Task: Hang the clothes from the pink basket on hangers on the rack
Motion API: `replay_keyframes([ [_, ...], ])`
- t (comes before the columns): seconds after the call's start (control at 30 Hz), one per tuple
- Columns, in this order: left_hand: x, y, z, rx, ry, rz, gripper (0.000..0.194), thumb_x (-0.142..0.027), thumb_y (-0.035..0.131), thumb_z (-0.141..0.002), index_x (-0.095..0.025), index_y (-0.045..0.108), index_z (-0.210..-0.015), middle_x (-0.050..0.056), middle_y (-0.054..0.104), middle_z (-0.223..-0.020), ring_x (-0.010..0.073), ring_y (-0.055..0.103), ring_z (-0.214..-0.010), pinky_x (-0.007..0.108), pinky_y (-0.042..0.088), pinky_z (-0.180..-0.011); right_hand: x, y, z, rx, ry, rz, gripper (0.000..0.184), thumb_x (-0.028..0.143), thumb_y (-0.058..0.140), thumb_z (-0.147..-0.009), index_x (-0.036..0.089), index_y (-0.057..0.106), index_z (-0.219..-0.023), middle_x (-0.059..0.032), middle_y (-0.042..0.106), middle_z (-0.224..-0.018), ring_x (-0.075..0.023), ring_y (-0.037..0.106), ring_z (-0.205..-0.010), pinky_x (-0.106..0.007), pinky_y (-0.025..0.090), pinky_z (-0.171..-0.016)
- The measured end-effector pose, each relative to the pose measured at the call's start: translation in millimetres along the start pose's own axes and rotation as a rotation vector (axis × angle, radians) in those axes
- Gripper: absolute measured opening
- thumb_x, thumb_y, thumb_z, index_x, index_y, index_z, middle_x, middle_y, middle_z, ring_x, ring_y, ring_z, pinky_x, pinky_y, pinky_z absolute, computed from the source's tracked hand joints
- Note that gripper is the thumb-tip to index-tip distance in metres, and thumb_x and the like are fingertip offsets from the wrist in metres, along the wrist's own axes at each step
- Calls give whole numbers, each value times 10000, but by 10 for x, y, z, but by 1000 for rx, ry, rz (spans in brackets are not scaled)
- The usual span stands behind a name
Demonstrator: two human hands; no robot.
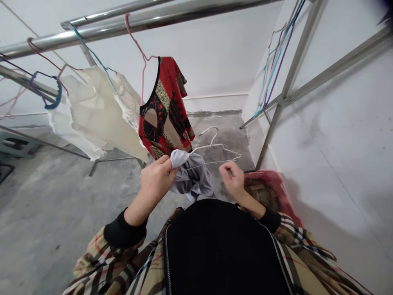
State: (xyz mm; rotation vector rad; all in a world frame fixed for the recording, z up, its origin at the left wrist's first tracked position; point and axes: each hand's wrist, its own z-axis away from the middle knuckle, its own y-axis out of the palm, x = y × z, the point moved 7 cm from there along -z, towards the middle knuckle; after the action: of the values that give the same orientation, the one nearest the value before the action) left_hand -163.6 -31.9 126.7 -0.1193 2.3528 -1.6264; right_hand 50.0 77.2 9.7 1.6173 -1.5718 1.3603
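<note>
Head cam: soft grey top and white wire hanger right at my hands

Got the grey top bunched low in front of me, with my left hand clamped on a pinched fold near its upper edge, wrist cocked up. It looks light and floppy, so I reckon it won't hold any shape, and a pinch at the edge seems the best grab. The hanger looks thin but stiff, and its lower bar runs into the fabric. My right hand sits apart from the left, fingertips pinched right at that bar, though I can't tell if they've got it. Both forearms angle in from plaid sleeves. Beyond them, a red patterned top hangs on a pink hanger from a steel rail, and a pink basket sits by the wall.
</note>
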Motion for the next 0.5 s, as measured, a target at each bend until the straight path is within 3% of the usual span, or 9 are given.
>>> replay_keyframes([
  [0.1,-23,-77,1,-50,-34,70,178,-323,613,-839,-209,680,-720,31,609,-717,139,513,-601,260,218,-519,-379,459,239,349,186,84,297,477,573,-855,189,645,-859,-43,641,-776,-185,596,-747,-316,462,-725],
  [0.2,-94,-127,4,-73,-35,141,182,-325,612,-830,-213,685,-706,28,616,-708,138,526,-609,249,250,-526,-666,761,295,436,308,196,407,506,629,-805,190,641,-1062,-96,681,-1020,-241,618,-954,-356,448,-850],
  [0.27,-123,-156,17,-90,-25,197,173,-332,624,-819,-222,692,-703,28,616,-692,143,538,-616,244,274,-532,-834,848,261,428,413,198,328,427,635,-805,211,657,-1050,-94,689,-1061,-245,618,-984,-355,433,-871],
  [0.37,-32,-194,57,-120,-49,299,130,-337,671,-784,-234,709,-713,30,619,-684,164,573,-658,239,325,-559,-1066,746,177,359,540,152,193,251,614,-765,215,692,-937,-82,713,-1003,-244,629,-953,-348,427,-857],
  [0.5,318,-185,151,-156,-111,350,97,-340,720,-741,-247,735,-761,38,677,-785,200,625,-749,249,397,-633,-1315,365,43,274,588,40,218,203,554,-692,174,697,-855,-71,726,-905,-223,633,-887,-326,449,-818],
])
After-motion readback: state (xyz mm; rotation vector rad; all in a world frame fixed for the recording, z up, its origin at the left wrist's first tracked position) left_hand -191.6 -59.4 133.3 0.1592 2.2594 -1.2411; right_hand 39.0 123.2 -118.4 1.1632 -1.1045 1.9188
